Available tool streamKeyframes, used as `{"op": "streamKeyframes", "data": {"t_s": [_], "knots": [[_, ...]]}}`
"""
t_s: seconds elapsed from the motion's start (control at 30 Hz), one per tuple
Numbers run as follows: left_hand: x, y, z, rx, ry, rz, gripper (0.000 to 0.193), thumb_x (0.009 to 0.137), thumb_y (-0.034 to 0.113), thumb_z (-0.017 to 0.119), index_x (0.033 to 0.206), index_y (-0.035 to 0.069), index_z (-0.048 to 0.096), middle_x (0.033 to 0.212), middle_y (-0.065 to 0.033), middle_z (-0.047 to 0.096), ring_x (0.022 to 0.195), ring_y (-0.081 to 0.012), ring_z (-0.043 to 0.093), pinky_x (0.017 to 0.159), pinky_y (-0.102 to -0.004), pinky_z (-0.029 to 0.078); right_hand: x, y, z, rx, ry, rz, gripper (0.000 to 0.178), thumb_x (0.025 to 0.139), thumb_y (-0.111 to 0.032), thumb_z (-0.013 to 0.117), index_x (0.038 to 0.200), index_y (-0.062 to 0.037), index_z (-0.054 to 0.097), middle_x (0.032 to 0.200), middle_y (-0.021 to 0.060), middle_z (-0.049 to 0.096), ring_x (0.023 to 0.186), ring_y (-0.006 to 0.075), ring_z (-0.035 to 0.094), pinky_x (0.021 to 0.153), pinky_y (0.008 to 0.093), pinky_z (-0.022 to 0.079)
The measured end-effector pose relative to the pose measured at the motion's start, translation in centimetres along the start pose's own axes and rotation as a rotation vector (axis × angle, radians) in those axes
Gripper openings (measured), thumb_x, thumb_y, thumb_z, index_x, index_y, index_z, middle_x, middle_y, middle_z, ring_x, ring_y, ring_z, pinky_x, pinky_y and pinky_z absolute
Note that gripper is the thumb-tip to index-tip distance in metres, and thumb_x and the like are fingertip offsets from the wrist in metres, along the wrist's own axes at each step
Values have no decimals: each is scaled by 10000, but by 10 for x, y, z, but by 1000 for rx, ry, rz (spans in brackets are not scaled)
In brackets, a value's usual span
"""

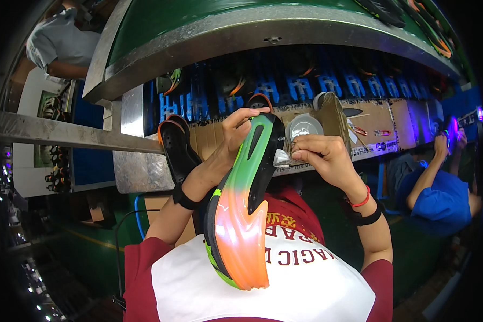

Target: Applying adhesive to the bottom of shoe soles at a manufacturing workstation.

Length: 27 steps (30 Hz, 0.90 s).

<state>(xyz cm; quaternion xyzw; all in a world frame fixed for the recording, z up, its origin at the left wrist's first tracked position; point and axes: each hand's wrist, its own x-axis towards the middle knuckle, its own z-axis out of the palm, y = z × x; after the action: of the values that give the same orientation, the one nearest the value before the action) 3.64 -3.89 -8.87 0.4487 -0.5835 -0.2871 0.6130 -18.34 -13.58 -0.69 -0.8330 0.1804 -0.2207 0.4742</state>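
One bright shoe [240,236] is held up in the middle, in front of the person's dark red and white shirt [193,284], with its shiny sole [241,167] showing. That sole is green at the top end, then turns pink and orange lower down. The left hand [235,131] has its fingers curled tight on the top end of the shoe. The right hand [323,152] is nearly closed, and its thumb and fingers pinch a small white wad [282,158] by the shoe's black side; I cannot tell if the wad touches it. Just behind the right hand is a round tub [304,127], and next to it stands a brown cardboard piece [334,119]. Some red tools [359,131] lie to the right on the table [139,173]. A black shoe [180,153] is at the left. Blue racks [299,88] stand in a row behind. Farther off, one person in blue [440,196] is at the right and one person in grey [61,43] is at the left
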Motion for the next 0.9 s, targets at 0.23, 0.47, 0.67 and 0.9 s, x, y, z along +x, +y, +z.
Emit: {"op": "streamKeyframes", "data": {"t_s": [0.23, 0.47, 0.67, 0.9], "knots": [[-12, -24, -11, 32, -164, 74, 670, 788, 22, 636, 1347, 151, 289, 1200, -185, 381, 1176, -387, 475, 938, -467, 451, 0, -1, 0, 58, -37, 49, 108, 797, -43, 669, 867, 39, 671, 819, 129, 686, 729, 250, 668, 659, 293, 516], [5, -19, 5, -1, -10, 197, 410, 822, -42, 574, 1212, -15, 449, 1059, -209, 587, 953, -281, 626, 877, -378, 503, 3, 3, -1, -68, 66, 56, 97, 790, -48, 674, 851, 28, 670, 797, 129, 675, 699, 281, 652, 634, 304, 506], [9, 38, 22, -336, 270, -95, 337, 972, 217, 390, 1049, -71, 547, 1019, -236, 656, 857, -223, 662, 798, -338, 535, 0, 4, 2, -361, 147, -97, 80, 784, -52, 677, 836, 6, 660, 848, 126, 659, 690, 316, 640, 606, 351, 512], [6, 37, 18, -572, 263, -192, 310, 961, 213, 430, 1099, -54, 505, 1079, -255, 621, 890, -254, 657, 813, -355, 538, -4, 4, 3, -509, 271, -225, 139, 755, -50, 710, 878, -31, 650, 921, 97, 657, 672, 290, 648, 568, 334, 519]]}}
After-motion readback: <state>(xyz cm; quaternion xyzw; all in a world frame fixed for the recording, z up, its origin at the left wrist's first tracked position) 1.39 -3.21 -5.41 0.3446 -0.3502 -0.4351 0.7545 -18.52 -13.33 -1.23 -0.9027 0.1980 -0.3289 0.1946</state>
